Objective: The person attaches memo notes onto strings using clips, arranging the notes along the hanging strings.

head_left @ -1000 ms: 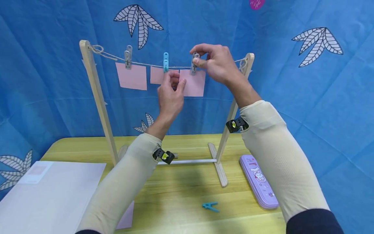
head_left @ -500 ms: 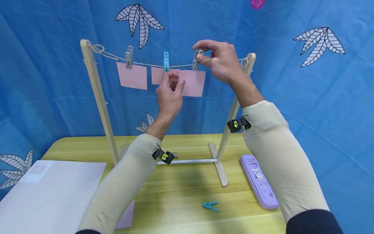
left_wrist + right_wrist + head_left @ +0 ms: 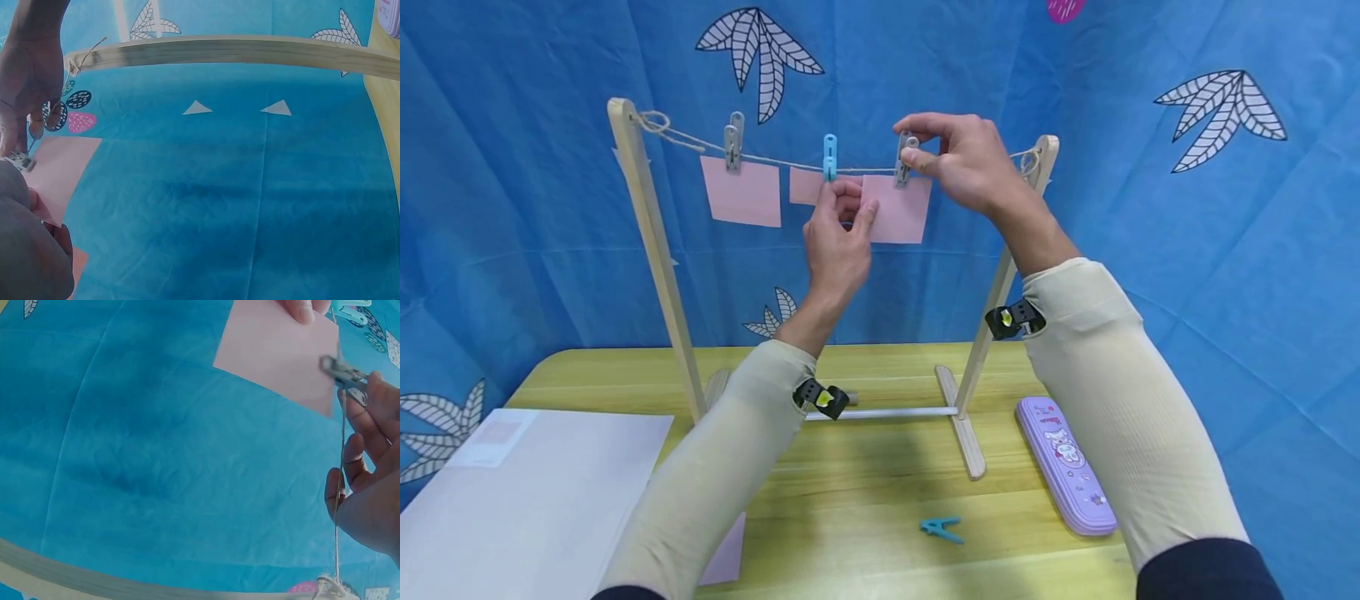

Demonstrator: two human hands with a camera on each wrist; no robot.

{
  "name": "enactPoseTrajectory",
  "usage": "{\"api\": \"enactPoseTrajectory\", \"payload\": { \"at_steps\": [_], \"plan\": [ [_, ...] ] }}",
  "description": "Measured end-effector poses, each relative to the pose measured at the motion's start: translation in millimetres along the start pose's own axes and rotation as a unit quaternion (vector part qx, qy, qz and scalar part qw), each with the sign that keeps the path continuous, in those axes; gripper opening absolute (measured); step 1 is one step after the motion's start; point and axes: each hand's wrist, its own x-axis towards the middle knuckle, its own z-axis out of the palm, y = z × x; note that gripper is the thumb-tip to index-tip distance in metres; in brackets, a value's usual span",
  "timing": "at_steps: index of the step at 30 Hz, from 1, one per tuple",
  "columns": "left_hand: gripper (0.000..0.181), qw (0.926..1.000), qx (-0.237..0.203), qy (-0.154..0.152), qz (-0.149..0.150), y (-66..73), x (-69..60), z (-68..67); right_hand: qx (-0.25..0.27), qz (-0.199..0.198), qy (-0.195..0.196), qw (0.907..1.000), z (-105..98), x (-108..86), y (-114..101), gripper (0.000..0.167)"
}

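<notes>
My left hand (image 3: 837, 250) pinches the left edge of a square pink paper (image 3: 898, 215) just below the string (image 3: 872, 171). At the paper's top edge, my right hand (image 3: 967, 162) squeezes a grey clothespin (image 3: 903, 173) between thumb and fingers. In the right wrist view the tip of this clothespin (image 3: 329, 365) overlaps the paper near the string, slightly blurred. A blue clothespin (image 3: 830, 158) holds a second pink paper (image 3: 803, 187), partly hidden behind my left hand. Farther left, another grey clothespin (image 3: 732, 148) holds a third pink paper (image 3: 742, 193) on the string.
Wooden posts (image 3: 658, 258) carry the string at both ends. A teal clothespin (image 3: 940, 528) lies on the table (image 3: 850, 533). The purple pencil case (image 3: 1066, 467) is at right, a large white sheet (image 3: 542, 508) at left. A blue cloth (image 3: 1120, 208) hangs behind.
The right hand raised the grey clothespin up and right, off the paper's top edge, then brought it back down over that edge. The left hand kept its pinch on the paper.
</notes>
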Motion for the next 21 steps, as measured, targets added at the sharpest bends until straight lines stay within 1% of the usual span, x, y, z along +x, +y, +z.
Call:
{"api": "enactPoseTrajectory", "payload": {
  "at_steps": [6,10,12,15,18,21],
  "plan": [
    [0.028,1.0000,-0.004,-0.006,0.000,-2.7,-2.6,-2.4,-0.007,-0.005,-0.009,0.9999,-1.0,-3.0,0.1,0.040],
    [0.031,1.0000,0.003,-0.005,0.003,-8.3,-6.2,-7.1,-0.008,-0.016,-0.001,0.9998,-0.9,-6.0,-0.1,0.045],
    [0.032,0.9999,0.013,-0.004,0.007,-11.6,-8.8,-10.2,-0.013,-0.033,0.016,0.9993,0.5,-8.1,0.6,0.045],
    [0.033,0.9997,0.020,-0.006,0.011,-15.1,-13.1,-14.6,-0.029,-0.069,0.056,0.9956,3.0,-13.1,4.0,0.042],
    [0.034,0.9995,0.026,-0.004,0.018,-16.9,-17.6,-18.8,-0.041,-0.108,0.104,0.9878,5.3,-20.1,9.0,0.039],
    [0.034,0.9987,0.037,0.002,0.035,-17.2,-22.7,-25.0,-0.043,-0.132,0.141,0.9802,8.3,-27.7,11.5,0.037]
  ]
}}
